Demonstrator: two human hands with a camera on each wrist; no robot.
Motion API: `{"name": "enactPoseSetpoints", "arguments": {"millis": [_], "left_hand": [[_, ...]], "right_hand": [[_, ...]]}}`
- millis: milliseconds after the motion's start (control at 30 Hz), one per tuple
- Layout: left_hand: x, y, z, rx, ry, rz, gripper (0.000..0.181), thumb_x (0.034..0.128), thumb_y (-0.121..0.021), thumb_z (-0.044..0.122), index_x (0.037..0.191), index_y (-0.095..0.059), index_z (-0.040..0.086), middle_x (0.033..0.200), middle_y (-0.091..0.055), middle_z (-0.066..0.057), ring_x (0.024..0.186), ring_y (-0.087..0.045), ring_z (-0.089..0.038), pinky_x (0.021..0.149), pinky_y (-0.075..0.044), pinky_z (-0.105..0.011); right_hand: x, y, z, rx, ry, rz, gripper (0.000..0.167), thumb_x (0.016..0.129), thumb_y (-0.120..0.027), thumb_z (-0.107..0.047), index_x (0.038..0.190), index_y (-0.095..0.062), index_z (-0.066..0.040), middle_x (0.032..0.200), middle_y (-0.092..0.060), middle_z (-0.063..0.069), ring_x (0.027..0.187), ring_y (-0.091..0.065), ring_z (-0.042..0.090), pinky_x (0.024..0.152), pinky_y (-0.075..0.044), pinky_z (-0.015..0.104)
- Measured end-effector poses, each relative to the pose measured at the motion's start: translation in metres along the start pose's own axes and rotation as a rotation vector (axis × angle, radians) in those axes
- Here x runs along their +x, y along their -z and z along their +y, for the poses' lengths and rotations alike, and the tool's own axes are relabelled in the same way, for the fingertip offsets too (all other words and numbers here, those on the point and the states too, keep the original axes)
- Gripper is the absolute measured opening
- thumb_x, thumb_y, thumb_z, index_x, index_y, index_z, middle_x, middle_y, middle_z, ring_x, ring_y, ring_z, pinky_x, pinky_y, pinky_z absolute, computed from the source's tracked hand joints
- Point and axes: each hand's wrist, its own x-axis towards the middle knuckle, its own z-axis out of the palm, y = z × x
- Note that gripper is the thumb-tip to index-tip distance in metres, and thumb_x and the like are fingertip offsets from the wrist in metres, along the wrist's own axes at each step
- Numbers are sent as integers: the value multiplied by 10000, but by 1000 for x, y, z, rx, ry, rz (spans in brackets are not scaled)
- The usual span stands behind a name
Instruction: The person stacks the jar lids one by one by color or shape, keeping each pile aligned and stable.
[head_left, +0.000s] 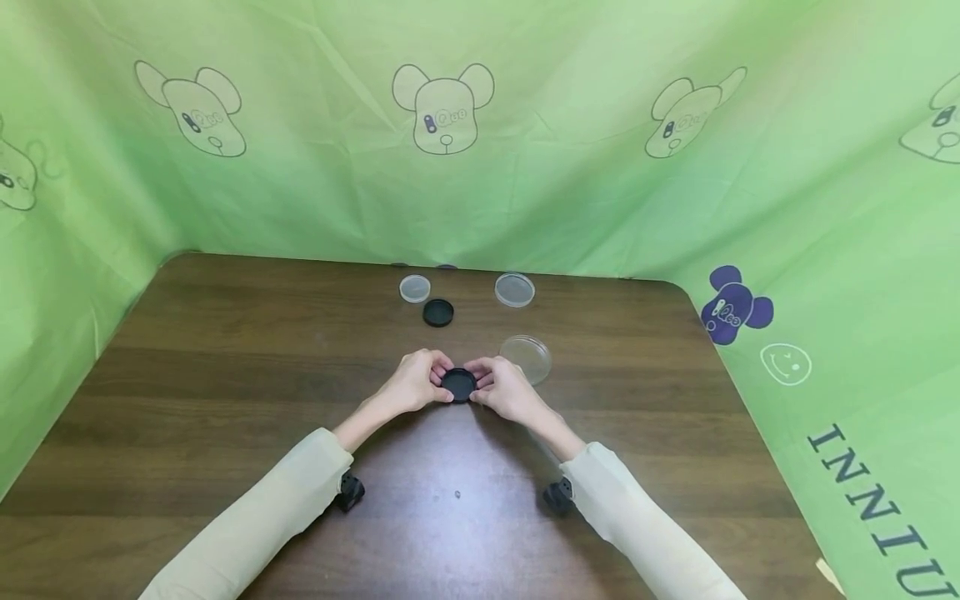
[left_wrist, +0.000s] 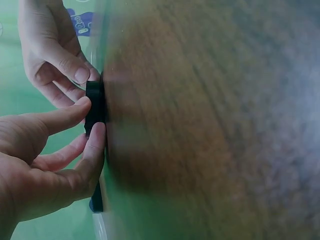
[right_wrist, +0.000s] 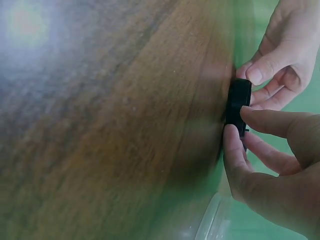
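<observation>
A round black dish (head_left: 459,385) lies at the middle of the table between both hands. The left hand (head_left: 415,381) grips its left side, and the right hand (head_left: 508,388) grips its right side, thumbs at the near edge. Side-on in the left wrist view, the black dish (left_wrist: 95,102) is pinched between thumb and fingers of the left hand (left_wrist: 45,167). From the right wrist, the right hand (right_wrist: 280,160) holds the black dish (right_wrist: 238,104) the same way, close to the tabletop.
Behind the hands a second black dish (head_left: 438,313) lies near a small clear dish (head_left: 415,288). A larger clear dish (head_left: 514,290) is at the back right, and another clear dish (head_left: 529,359) lies just beyond the right hand. Green cloth (head_left: 315,167) hangs around the wooden table (head_left: 225,375).
</observation>
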Motion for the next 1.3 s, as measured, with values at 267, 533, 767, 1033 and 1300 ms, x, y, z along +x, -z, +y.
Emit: {"name": "enactPoseSetpoints", "arguments": {"millis": [267,533,767,1033,1300], "left_hand": [[-3,-3,-2,-27,-10,23,380,695,-834,-14,1035,-664,-9,872,-602,-72,786,-610,-165,757,-520,-271],[-3,-5,-1,-16,11,13,388,706,-826,-14,1053,-654,2,888,-604,-74,809,-608,-170,782,-512,-284],[-5,-4,1,-2,8,8,392,718,-819,-9,1065,-638,3,905,-595,-84,823,-601,-176,795,-507,-295],[-5,-5,2,10,6,29,404,713,-816,-12,1079,-645,4,906,-588,-76,823,-580,-172,811,-491,-308],[-8,-3,3,-2,-4,26,399,714,-729,-95,1096,-641,-20,920,-596,-91,857,-586,-200,809,-503,-300]], "right_hand": [[-3,-2,3,8,18,0,395,752,-727,78,1139,-649,61,979,-675,165,847,-674,252,758,-552,322],[-4,-4,1,14,6,9,393,757,-719,92,1142,-645,65,975,-670,167,850,-672,258,760,-552,320],[-4,-4,1,7,2,11,395,757,-714,95,1145,-642,66,987,-643,178,859,-668,266,761,-552,320],[-2,-3,2,35,-19,21,403,755,-721,96,1149,-643,65,992,-670,171,854,-668,254,761,-551,316],[-5,-6,-1,18,-22,45,433,749,-723,85,1173,-634,70,1019,-635,184,865,-665,264,756,-553,302]]}}
